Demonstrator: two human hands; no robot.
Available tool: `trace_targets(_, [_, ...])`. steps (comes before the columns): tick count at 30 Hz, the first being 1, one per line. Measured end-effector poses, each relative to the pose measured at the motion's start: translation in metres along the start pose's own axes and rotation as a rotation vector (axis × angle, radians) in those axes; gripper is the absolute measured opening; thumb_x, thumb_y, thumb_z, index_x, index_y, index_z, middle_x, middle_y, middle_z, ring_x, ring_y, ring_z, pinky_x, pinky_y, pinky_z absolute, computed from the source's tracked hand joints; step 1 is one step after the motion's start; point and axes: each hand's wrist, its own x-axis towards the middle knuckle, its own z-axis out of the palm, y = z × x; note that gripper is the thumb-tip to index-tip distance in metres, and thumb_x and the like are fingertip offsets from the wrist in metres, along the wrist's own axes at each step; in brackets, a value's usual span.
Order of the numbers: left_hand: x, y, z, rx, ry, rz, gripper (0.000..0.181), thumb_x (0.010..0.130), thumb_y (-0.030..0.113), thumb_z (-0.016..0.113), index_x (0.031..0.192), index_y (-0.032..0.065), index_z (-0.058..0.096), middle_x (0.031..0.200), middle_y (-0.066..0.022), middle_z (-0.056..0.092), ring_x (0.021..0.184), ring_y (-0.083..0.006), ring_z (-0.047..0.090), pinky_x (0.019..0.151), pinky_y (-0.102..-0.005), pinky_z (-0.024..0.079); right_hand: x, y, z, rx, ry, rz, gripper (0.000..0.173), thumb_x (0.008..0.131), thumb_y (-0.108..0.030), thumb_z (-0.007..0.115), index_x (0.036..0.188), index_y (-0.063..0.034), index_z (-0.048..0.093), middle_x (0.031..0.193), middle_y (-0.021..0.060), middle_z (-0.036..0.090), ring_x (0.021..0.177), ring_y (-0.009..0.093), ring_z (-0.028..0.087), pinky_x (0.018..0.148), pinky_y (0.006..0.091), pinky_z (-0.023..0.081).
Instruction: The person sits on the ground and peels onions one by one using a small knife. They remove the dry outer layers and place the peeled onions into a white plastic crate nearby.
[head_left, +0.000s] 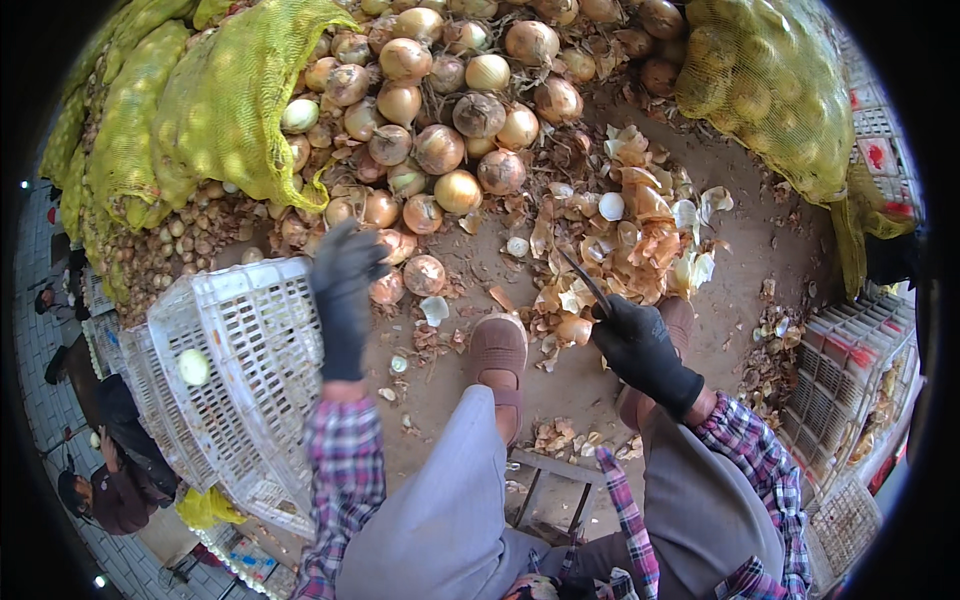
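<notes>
My right hand (646, 355), in a dark work glove, grips a knife (585, 280) whose narrow blade points up and left over a heap of onion skins (651, 225). Motion blurs my left hand (346, 277), also gloved. Its fingers look spread, with nothing visible in them, near the upper right corner of a white plastic crate (259, 341). Just to its right lie unpeeled onions (424, 275), part of a large onion pile (439, 148). A pale peeled onion (194, 367) shows against the crate's lattice; whether it rests inside is unclear.
Yellow mesh sacks of onions stand at the left (217, 112) and upper right (772, 90). Stacked crates (840, 375) are at the right. My shoes (499, 360) rest on the dirty floor before a small stool (551, 469). Another person (120, 480) sits at far left.
</notes>
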Motion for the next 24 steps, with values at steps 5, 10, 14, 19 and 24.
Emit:
trace_targets(5, [0.063,-0.084,0.09,1.852,0.061,0.45,0.085,0.071,0.056,0.074,0.129,0.0019,0.044,0.114,-0.0162,0.054,0.11,-0.031,0.047,0.098,-0.0521,0.034,0.0,0.001,-0.004,0.033,0.016,0.034,0.007,0.08,-0.006,0.059,0.086,-0.0038,0.056,0.066,0.0205,0.055,0.063,0.041,0.057,0.056,0.0459,0.043])
trace_targets(10, [0.075,-0.093,0.081,1.636,0.088,0.616,0.072,0.068,0.053,0.077,0.112,0.0048,0.047,0.104,-0.0135,0.055,0.103,-0.0319,0.047,0.088,-0.049,0.034,-0.002,0.008,-0.01,0.04,0.054,0.005,0.008,0.082,-0.007,0.06,0.089,-0.0032,0.058,0.073,0.0205,0.059,0.067,0.04,0.059,0.059,0.0459,0.045])
trace_targets(14, [0.026,-0.055,0.101,0.465,-0.116,-0.063,0.053,0.079,0.025,0.074,0.118,0.0021,0.046,0.113,-0.0095,0.054,0.105,-0.0177,0.057,0.084,-0.0311,0.052,-0.006,0.01,-0.016,-0.016,0.064,-0.109,0.012,0.083,-0.009,0.061,0.094,-0.0037,0.058,0.076,0.0187,0.062,0.068,0.039,0.061,0.059,0.0465,0.048])
trace_targets(19, [-0.04,0.001,0.149,-0.597,-0.292,-0.492,0.06,0.082,0.015,0.067,0.136,0.0069,0.04,0.118,-0.0102,0.052,0.108,-0.0206,0.058,0.091,-0.0382,0.054,-0.011,-0.018,-0.036,-0.217,0.028,-0.297,0.027,0.083,-0.012,0.063,0.107,-0.0059,0.052,0.076,0.014,0.059,0.062,0.035,0.06,0.051,0.0439,0.047])
trace_targets(24, [-0.045,0.004,0.161,-0.366,-0.338,-0.423,0.069,0.075,0.009,0.068,0.137,0.0067,0.04,0.125,-0.0076,0.05,0.11,-0.0183,0.056,0.094,-0.0355,0.052,-0.019,-0.034,-0.054,-0.301,0.022,-0.327,0.028,0.081,-0.011,0.064,0.106,-0.0061,0.052,0.075,0.012,0.058,0.059,0.033,0.061,0.048,0.043,0.046])
